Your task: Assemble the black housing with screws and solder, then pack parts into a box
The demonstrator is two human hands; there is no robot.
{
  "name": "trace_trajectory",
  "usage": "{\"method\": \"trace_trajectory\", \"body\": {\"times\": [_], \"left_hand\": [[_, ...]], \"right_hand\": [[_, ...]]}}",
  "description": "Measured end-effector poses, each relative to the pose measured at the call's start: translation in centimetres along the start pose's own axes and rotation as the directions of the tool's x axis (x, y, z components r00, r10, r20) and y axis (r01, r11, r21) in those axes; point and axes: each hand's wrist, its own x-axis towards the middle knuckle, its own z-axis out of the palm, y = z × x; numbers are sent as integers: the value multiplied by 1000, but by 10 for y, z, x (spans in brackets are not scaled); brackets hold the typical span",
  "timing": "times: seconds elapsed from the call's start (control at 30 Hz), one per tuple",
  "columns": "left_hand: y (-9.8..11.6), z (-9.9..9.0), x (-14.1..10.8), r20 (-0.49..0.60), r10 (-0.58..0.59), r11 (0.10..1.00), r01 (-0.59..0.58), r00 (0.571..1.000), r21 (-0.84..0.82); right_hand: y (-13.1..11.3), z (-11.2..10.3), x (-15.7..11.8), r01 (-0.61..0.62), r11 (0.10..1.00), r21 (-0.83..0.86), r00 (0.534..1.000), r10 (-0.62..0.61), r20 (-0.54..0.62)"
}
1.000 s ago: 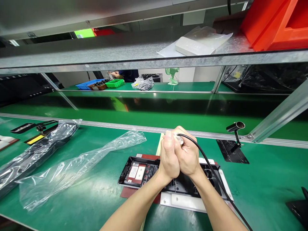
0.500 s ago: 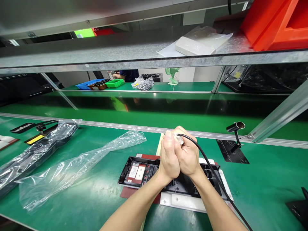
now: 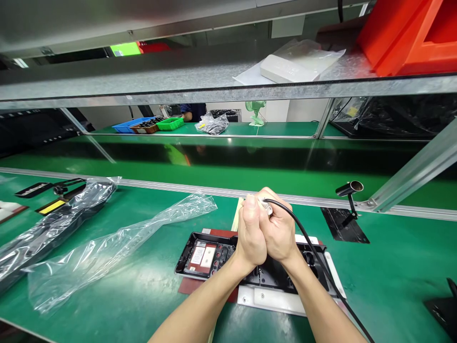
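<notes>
Here, in the head view, the left hand (image 3: 251,231) and the right hand (image 3: 280,231) squeeze together, with all their fingers curled tight around a corded tool (image 3: 267,208). Only its pale top peeks out; its tip is hidden, so I can't tell what it touches. The tool is above the middle of a black case (image 3: 267,277), which lies on a white block (image 3: 278,299) and a red board (image 3: 193,286) on the green table (image 3: 153,295). If the hands lean sideways, the tip could slip and scratch the case. Too hard a push might crack the plastic. The black cord (image 3: 303,232) hangs close by the right arm, so a bump could tug the tool crooked.
</notes>
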Motion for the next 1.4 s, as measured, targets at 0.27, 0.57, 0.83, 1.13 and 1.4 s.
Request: {"method": "trace_trajectory", "body": {"times": [0.27, 0.57, 0.83, 1.13, 1.4], "left_hand": [[-1, -1, 0, -1, 38, 999, -38, 999, 16], [3, 0, 1, 98, 56, 998, -59, 994, 29], [3, 1, 1, 94, 65, 998, -65, 993, 1], [-1, -2, 0, 46, 48, 997, -51, 998, 55], [-1, -1, 0, 20, 49, 997, -50, 999, 60]], "right_hand": [[1, 0, 0, 13, 1000, -7, 1000, -13, 3], [1, 0, 0, 4, 1000, -15, 1000, -4, 2], [1, 0, 0, 4, 1000, -9, 1000, -4, -2], [1, 0, -1, 13, 1000, -8, 1000, -13, -1], [1, 0, 0, 6, 1000, -14, 1000, -6, -1]]}}
